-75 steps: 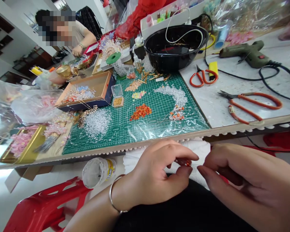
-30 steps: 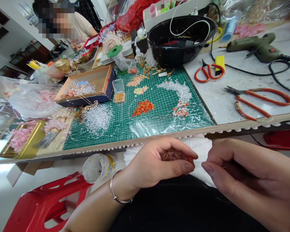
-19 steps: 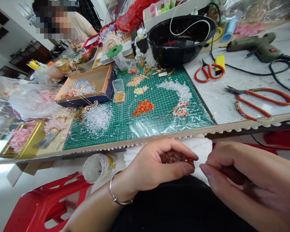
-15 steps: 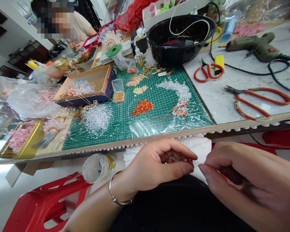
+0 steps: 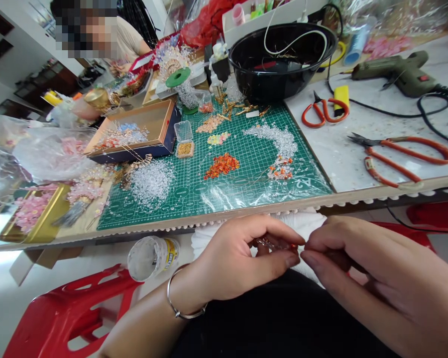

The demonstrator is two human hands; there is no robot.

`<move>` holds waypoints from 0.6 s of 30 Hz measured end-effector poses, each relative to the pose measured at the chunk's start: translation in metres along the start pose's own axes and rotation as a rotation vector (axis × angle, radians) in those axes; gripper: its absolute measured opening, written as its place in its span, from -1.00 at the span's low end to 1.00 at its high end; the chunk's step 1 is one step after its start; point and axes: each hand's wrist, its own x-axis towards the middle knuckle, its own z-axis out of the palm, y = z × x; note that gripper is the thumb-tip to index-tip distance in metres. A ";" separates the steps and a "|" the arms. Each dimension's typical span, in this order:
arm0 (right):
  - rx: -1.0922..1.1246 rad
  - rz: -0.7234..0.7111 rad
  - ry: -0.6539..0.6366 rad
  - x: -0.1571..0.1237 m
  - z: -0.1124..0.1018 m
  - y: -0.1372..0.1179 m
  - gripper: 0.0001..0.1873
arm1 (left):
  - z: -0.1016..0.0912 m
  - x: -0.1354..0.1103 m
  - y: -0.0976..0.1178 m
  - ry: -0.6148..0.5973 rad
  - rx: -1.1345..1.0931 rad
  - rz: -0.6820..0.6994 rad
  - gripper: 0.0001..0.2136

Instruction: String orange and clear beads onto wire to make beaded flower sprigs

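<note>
Over my lap, just in front of the table edge, my left hand point(image 5: 252, 256) curls around a small cluster of clear and orange beads point(image 5: 274, 243), partly hidden by its fingers. My right hand point(image 5: 358, 263) has thumb and forefinger pinched close to the left fingertips; what lies in that pinch is too small to make out. On the green cutting mat point(image 5: 194, 199) beyond lie a heap of orange beads point(image 5: 222, 165), a heap of clear beads point(image 5: 151, 184), and a curved row of clear beaded pieces point(image 5: 276, 139) ending in orange ones.
Orange-handled pliers point(image 5: 403, 154), smaller cutters point(image 5: 324, 109) and a glue gun point(image 5: 399, 74) lie at right. A black basin point(image 5: 280, 64) stands behind the mat, an open box point(image 5: 134, 132) at left. Below are a red stool point(image 5: 56, 313) and a plastic tub point(image 5: 145, 258). Another person point(image 5: 129, 40) sits across.
My right hand has moved left, so its pinched fingertips now nearly meet the left ones. The left hand keeps its hold on the beads. The view has shifted slightly.
</note>
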 end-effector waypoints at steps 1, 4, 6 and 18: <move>0.011 0.002 -0.002 0.000 0.000 0.001 -0.94 | 0.000 0.000 0.001 0.007 0.027 0.014 -0.85; 0.026 0.018 -0.034 0.001 0.002 0.004 -0.93 | -0.002 0.000 0.003 0.009 0.075 0.011 -0.79; 0.054 0.036 -0.086 0.002 0.003 0.006 -0.90 | -0.003 -0.001 0.005 -0.018 0.108 0.012 -0.75; 0.319 0.359 -0.269 -0.008 0.003 0.024 -0.64 | -0.010 0.003 -0.002 -0.015 -0.182 -0.134 -0.71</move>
